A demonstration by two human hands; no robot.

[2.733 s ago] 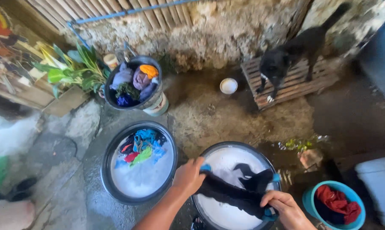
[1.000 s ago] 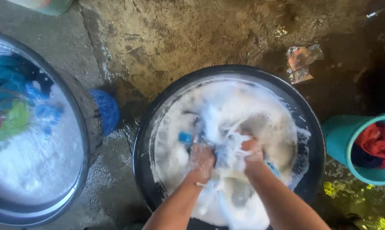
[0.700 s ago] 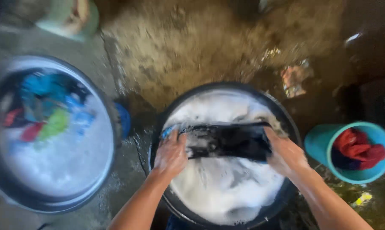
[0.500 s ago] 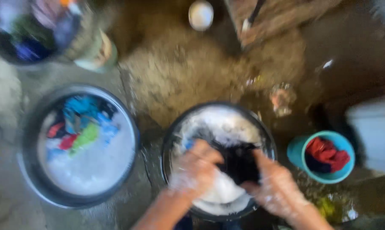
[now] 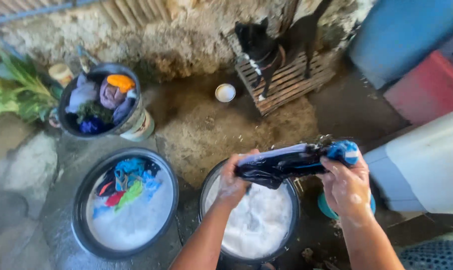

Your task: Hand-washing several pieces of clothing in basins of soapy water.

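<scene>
My left hand (image 5: 232,181) and my right hand (image 5: 345,186) grip the two ends of a wet black garment with blue trim (image 5: 286,162). It is twisted into a roll and held in the air above a round black basin (image 5: 206,192) full of white soapy water. Both hands are wet with suds.
A second black basin (image 5: 81,200) to the left holds suds and several coloured clothes. A bucket of clothes (image 5: 136,122) stands behind it, beside a green plant (image 5: 14,92). A black dog (image 5: 266,47) stands on a wooden pallet (image 5: 291,82) near a white bowl (image 5: 225,92). A teal bucket (image 5: 324,206) sits under my right hand.
The garment was being rubbed in the suds and now is lifted clear of the basin and twisted between both hands. The camera has tilted up, bringing the wall and dog into view.
</scene>
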